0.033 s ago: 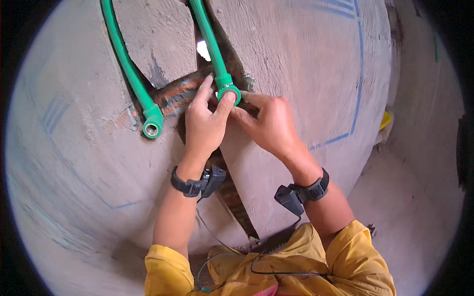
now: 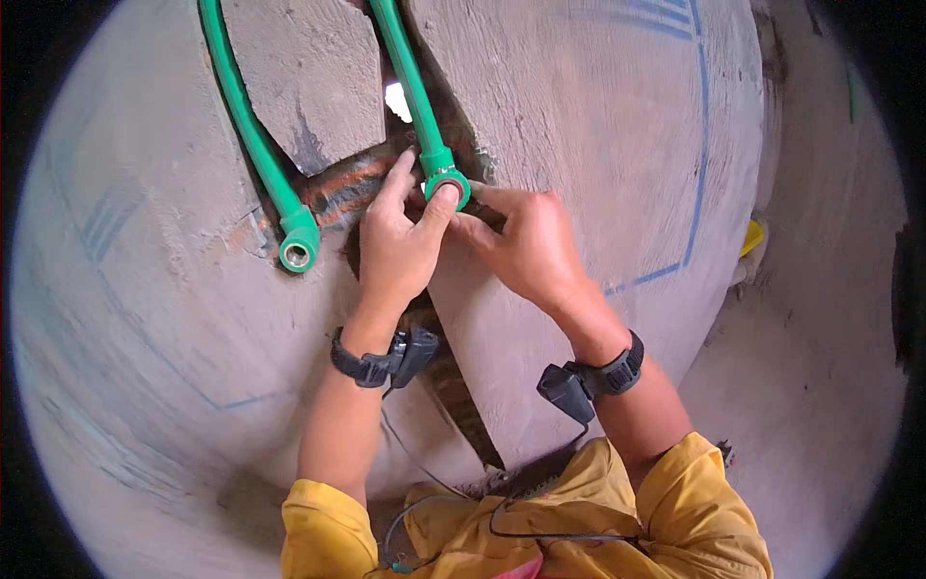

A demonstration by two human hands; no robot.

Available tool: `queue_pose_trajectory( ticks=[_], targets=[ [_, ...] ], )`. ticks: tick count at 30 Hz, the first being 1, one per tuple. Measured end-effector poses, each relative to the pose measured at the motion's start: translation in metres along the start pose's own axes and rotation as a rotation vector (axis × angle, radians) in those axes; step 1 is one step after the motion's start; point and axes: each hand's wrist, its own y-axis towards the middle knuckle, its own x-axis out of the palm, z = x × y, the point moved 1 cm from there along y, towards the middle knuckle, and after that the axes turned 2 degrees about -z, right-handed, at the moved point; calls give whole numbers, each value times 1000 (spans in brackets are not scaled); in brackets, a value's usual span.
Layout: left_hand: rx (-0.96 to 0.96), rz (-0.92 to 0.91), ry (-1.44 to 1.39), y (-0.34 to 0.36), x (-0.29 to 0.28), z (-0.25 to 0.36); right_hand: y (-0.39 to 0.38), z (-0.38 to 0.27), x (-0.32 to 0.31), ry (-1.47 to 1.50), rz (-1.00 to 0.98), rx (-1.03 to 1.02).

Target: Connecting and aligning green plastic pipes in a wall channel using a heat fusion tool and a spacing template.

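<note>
A green pipe [image 2: 406, 82] runs down a groove in the wall and ends in a green elbow fitting [image 2: 461, 184] with a round metal-rimmed mouth. My left hand [image 2: 395, 246] is closed on that elbow, its thumb pressed over the mouth and its fingers along the left side. From the right, my right hand [image 2: 531, 236] grips the same fitting, fingers and thumb at its edge; the fingertips are partly hidden behind it. Left of my hands, a second green pipe [image 2: 253, 130] ends in another elbow fitting [image 2: 299, 243], whose threaded mouth is uncovered.
Rough plastered wall [image 2: 598, 125] surrounds the cut grooves, where broken red brick [image 2: 352, 183] shows. Blue lines [image 2: 696, 193] are marked on the plaster. Black straps with small devices [image 2: 381, 359] sit on my wrists, trailing thin cables. A yellow object [image 2: 753, 236] lies beyond the wall's right edge.
</note>
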Motion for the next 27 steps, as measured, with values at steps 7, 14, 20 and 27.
queue_pose_trajectory(
  ticks=[7,14,20,27],
  targets=[
    [-12,-79,27,2,-9,6,6,2,-2,-49,-91,42],
    [4,34,-217,2,9,-2,9,19,8,257,-147,147],
    [-4,25,-147,1,1,-4,7,14,7,269,-127,132],
    [-6,17,-104,-15,-12,-5,-7,36,13,365,-98,123]
  ],
)
